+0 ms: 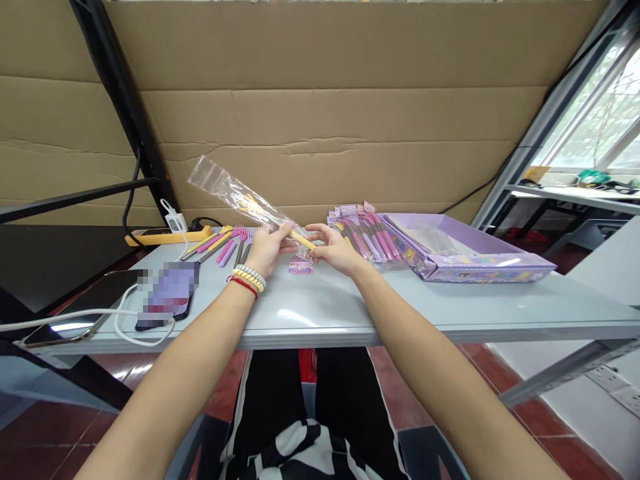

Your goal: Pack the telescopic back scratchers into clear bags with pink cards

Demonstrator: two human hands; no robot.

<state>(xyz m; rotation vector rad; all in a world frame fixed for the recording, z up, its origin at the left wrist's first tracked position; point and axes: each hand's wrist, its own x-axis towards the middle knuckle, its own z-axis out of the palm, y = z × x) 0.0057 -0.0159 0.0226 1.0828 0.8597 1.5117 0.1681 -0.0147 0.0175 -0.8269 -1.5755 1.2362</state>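
One smooth yellow handle (303, 241) slants down rightward from the left grip (266, 251), which pinches a crinkled clear bag (224, 189), to the right grip (337, 252), pinching its lower end. The bag's long axis runs up and leftward from the left grip; glossy purple-pink packs (373, 241) lie just right of the right grip.

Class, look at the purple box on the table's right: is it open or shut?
Open. No lid covers the purple box; clear plastic shows inside.
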